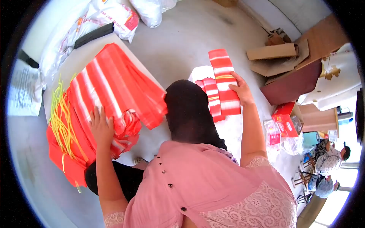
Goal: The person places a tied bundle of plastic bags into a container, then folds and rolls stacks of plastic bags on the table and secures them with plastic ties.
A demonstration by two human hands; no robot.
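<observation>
1. I see left hand spread on striped sheets over pale tabletop, frame left.
2. Right hand touches banded striped bundle, right of centre; can't tell if pinching.
3. Grey floor; white sacks upper left, cardboard upper right.

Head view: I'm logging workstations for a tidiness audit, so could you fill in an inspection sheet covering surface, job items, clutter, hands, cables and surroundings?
Surface: pale work surface, mostly covered by a red-and-white striped pile.
Job items: yellow strips lie on the pile; a striped bundle with a yellow band is at the right, beside a second banded bundle.
Clutter: cardboard, white bags and a red box.
Hands: left hand spread on the pile; right hand touches the striped bundle, firmness of grip unclear.
Cables: nothing seen.
Surroundings: pale floor; people in the background.
</observation>
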